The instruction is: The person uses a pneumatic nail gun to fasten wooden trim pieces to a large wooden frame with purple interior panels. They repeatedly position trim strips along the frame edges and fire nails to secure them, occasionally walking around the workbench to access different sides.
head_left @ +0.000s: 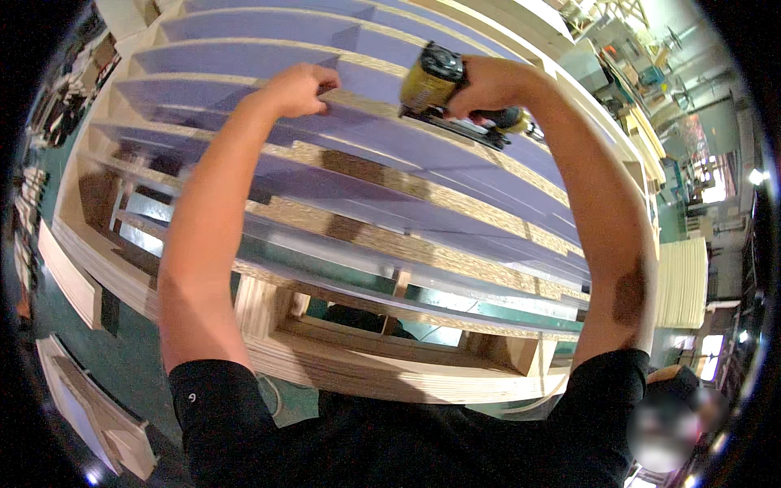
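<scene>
Over a large wooden frame (358, 370), holds a yellow-and-black nail gun (429, 80) in the right grip (488, 85), closed around the handle. Points the gun's yellow body toward the left, with the long dark magazine slanting down to the right, close over the far part of the frame. Cannot tell from this angle whether to call the tool touching or just above the wood.

Curls the left grip (301, 91) loosely, partly open and around nothing visible, to the left of the nail gun and apart from it. Cannot tell whether to call those fingertips resting on the frame or raised over it.

Stretches both bare forearms forward from short black sleeves (215, 398), one along each side of the view. Casts dark shadows across the strand-board strips (455, 257), set roughly parallel from side to side of the frame, with bluish-purple surfaces between the farther ones. Shows green floor (142, 354) at the left, near leaning panels (102, 415) at the lower left, and a stack of pale boards (682, 285) beyond the right arm.
</scene>
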The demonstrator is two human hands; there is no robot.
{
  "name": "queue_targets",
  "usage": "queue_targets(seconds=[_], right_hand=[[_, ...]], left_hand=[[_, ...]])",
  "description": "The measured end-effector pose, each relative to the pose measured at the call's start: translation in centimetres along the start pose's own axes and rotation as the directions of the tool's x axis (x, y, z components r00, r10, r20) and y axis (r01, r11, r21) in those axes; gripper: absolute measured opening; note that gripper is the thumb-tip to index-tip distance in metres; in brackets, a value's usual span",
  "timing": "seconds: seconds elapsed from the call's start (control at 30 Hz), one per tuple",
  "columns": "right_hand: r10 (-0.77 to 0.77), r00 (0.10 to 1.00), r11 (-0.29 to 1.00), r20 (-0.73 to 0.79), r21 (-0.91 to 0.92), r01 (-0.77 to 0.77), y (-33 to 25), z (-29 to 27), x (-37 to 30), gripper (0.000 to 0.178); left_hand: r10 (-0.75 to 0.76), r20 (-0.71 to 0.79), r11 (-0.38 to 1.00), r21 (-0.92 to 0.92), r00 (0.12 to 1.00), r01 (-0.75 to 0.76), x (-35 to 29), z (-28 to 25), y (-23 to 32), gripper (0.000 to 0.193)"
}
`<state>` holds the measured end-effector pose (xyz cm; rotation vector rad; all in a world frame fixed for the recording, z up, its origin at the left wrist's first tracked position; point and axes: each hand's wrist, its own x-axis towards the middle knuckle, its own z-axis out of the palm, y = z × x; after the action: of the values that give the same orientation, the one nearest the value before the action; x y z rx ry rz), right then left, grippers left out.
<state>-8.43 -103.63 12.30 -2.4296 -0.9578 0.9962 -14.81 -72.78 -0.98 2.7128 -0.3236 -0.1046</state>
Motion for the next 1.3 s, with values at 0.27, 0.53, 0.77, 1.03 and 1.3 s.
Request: queue_targets(seconds=[0.27,0.53,0.77,1.03,1.3], right_hand=[[-0.031,0.998,0.997,0.058,-0.068,0.035,-6.9,1.0,9.1,0.027],[0.052,0.997,0.996,0.053,-0.076,-0.048,-6.7,0.6,9.6,0.030],[-0.021,0.999,0.999,0.025,-0.047,0.022,-5.8,0.7,9.8,0.033],[-0.012,1.000,0.998,-0.009,-0.064,0.012,-5.4,1.0,10.0,0.033],[-0.044,0.999,0.998,0.027,-0.049,0.045,-5.8,1.1,9.8,0.031]], left_hand=[[0.062,-0.242,0.996,0.072,0.968,-0.046,0.4,3.3,-2.9,0.050],[0.054,-0.286,0.999,0.015,0.957,-0.052,-0.1,3.0,-2.7,0.056],[0.059,-0.263,0.998,-0.009,0.963,-0.064,-0.2,2.6,-2.7,0.054],[0.009,-0.259,0.999,-0.049,0.966,-0.023,-0.5,2.7,-2.5,0.052],[0.053,-0.278,0.996,-0.054,0.959,-0.071,0.0,3.1,-3.2,0.053]])
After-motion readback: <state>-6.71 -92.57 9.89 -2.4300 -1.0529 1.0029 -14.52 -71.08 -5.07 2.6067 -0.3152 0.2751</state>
